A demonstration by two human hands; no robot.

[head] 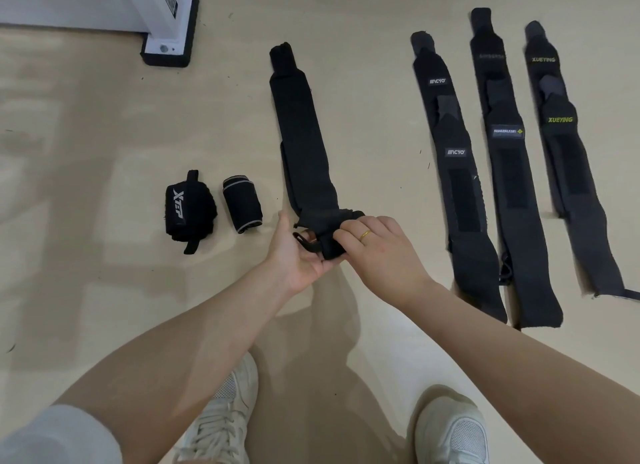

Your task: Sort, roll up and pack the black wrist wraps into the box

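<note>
I appear to be in a gym or fitness room. I stand in white trainers [221, 418] on a smooth beige floor [86, 151]. The white steel foot of an equipment frame [162, 16], black-capped at its base, rests there. Lifting wrist wraps [460, 172] with brand labels lie flat on the floor.

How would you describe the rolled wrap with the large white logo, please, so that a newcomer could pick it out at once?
Start at the white machine base at the top left and come down the beige floor to the two rolled-up wraps. The logo roll is the left one, farther from the hands. Unlike its neighbour, the grey-edged roll, it bears large white lettering and looks fuzzier.
</note>
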